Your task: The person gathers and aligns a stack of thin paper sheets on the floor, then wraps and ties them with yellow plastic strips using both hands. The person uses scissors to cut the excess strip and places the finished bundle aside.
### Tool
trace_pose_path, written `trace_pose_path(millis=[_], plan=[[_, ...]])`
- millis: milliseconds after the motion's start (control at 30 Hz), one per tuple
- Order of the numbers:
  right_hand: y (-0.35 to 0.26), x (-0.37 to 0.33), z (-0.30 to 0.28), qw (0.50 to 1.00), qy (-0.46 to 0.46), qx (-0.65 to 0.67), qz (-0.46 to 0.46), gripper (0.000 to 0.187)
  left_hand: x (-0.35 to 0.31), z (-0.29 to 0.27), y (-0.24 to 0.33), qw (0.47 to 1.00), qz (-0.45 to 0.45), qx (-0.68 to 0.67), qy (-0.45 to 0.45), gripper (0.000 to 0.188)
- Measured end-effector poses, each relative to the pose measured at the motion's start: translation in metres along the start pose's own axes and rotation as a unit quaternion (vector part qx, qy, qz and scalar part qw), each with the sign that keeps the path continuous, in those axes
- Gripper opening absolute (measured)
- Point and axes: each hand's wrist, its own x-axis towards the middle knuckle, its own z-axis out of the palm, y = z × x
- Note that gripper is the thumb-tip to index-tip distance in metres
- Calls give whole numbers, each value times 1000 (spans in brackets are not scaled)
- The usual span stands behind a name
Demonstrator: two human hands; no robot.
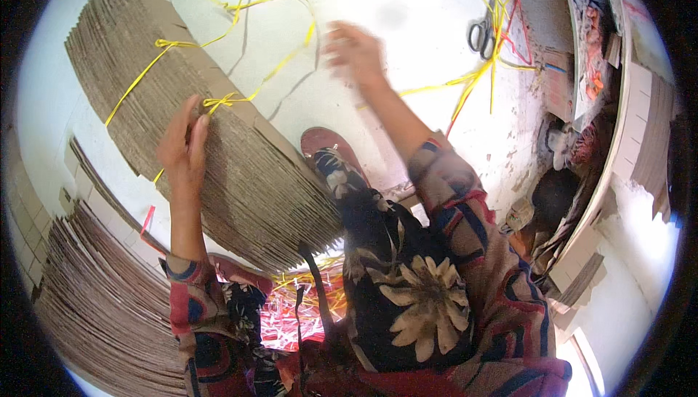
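Observation:
A long stack of flat brown cardboard sheets [254, 179] lies on its side to the left, edges up. Two yellow plastic straps go round it, each with a knot; the nearer knot [218, 101] has a loose tail curling right across the floor. My left hand [185, 142] rests on the stack beside that knot, fingers stretched out and thumb apart, and nothing shows in its grasp. My right hand [356, 55] is raised over the floor right of the loose tail, blurred by motion. Its fingers look apart, with nothing visible between them.
Black-handled scissors [481, 37] lie among yellow and red straps [498, 51] at the upper right. Another cardboard stack [94, 310] stands at lower left. Strap scraps [294, 317] lie in a heap between my legs. A curved shelf edge [618, 128] with clutter runs along the right.

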Motion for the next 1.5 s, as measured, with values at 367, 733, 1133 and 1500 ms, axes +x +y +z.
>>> trace_pose_path(millis=[367,733,1133,1500], plan=[[40,108,-351,562,206,-801,-21,32,-26,18,-24,963,74,259,20,71],[8,87,-244,883,349,-294,110,34,-27,21,-42,947,130,276,101,69],[4,-34,-165,958,166,214,91,27,-31,17,-44,944,114,290,110,70],[-14,-88,-54,944,-316,-2,93,49,-21,21,-32,951,77,292,62,75]])
